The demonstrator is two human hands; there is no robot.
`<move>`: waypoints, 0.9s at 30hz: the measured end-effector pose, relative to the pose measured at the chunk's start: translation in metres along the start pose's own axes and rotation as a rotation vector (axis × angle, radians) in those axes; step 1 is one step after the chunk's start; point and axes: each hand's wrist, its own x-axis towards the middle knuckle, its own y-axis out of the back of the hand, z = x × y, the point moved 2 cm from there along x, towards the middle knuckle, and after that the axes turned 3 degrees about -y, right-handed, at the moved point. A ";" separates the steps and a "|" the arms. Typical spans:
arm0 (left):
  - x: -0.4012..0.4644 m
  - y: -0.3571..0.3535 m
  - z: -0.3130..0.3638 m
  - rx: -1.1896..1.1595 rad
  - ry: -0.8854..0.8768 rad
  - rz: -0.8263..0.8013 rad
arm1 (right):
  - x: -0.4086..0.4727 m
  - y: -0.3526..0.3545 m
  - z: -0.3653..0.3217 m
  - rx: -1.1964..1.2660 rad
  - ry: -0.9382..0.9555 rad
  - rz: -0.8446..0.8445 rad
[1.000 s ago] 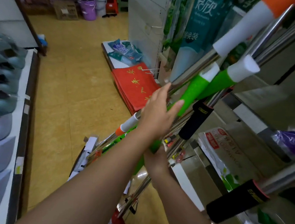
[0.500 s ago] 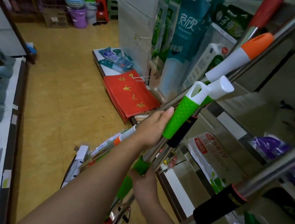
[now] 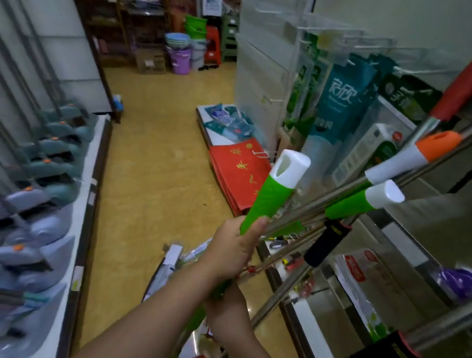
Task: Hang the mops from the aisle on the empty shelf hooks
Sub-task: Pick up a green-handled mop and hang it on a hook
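Observation:
A mop with a green grip and white cap [image 3: 267, 198] points up and to the right, apart from the other leaning mops. My left hand [image 3: 234, 253] grips it at the bottom of the green grip. My right hand [image 3: 227, 301] holds the same pole lower down, partly hidden behind my left wrist. To the right lean several more mop handles: an orange-and-white one [image 3: 413, 157], a second green one [image 3: 361, 202], two with black grips [image 3: 326, 244] and a red one [image 3: 466, 79]. Bare wire hooks [image 3: 270, 99] stick out of the white panel ahead.
Mop heads [image 3: 45, 162] hang in a row along the left shelf. Red bags [image 3: 238, 176] and blue packets [image 3: 225, 121] lie on the low ledge ahead. Packaged goods [image 3: 338, 102] hang on the right. Buckets [image 3: 180, 54] stand at the aisle's far end. Packages [image 3: 170, 261] lie on the floor.
The green-gripped mop has come up and left out of the leaning bunch. My left hand went from flat against the handles to gripping it. My view has risen.

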 end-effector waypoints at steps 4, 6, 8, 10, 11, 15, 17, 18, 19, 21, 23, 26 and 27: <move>-0.023 0.051 0.037 0.057 -0.068 0.127 | -0.021 -0.015 -0.053 -0.042 0.090 -0.101; -0.036 0.076 0.066 0.053 -0.085 0.194 | -0.033 -0.025 -0.073 -0.038 0.139 -0.128; -0.051 0.100 0.099 0.029 -0.099 0.255 | -0.052 -0.030 -0.103 -0.033 0.166 -0.184; -0.066 0.121 0.130 0.021 -0.126 0.320 | -0.069 -0.033 -0.133 -0.018 0.224 -0.211; -0.073 0.130 0.144 0.012 -0.138 0.352 | -0.079 -0.033 -0.149 -0.008 0.254 -0.222; -0.096 0.156 0.199 0.005 -0.156 0.437 | -0.114 -0.033 -0.204 0.022 0.335 -0.227; -0.105 0.165 0.225 0.021 -0.167 0.464 | -0.128 -0.030 -0.228 -0.003 0.371 -0.264; -0.108 0.169 0.236 0.022 -0.166 0.479 | -0.134 -0.028 -0.237 -0.033 0.387 -0.275; -0.111 0.173 0.248 0.023 -0.169 0.490 | -0.140 -0.025 -0.248 -0.059 0.403 -0.285; -0.115 0.177 0.272 0.042 -0.188 0.508 | -0.150 -0.020 -0.268 -0.067 0.445 -0.309; -0.116 0.180 0.297 0.074 -0.209 0.537 | -0.158 -0.016 -0.286 -0.039 0.485 -0.318; -0.118 0.186 0.330 0.119 -0.238 0.569 | -0.169 -0.010 -0.308 0.023 0.527 -0.310; -0.119 0.189 0.339 0.141 -0.254 0.580 | -0.174 -0.007 -0.315 0.027 0.549 -0.304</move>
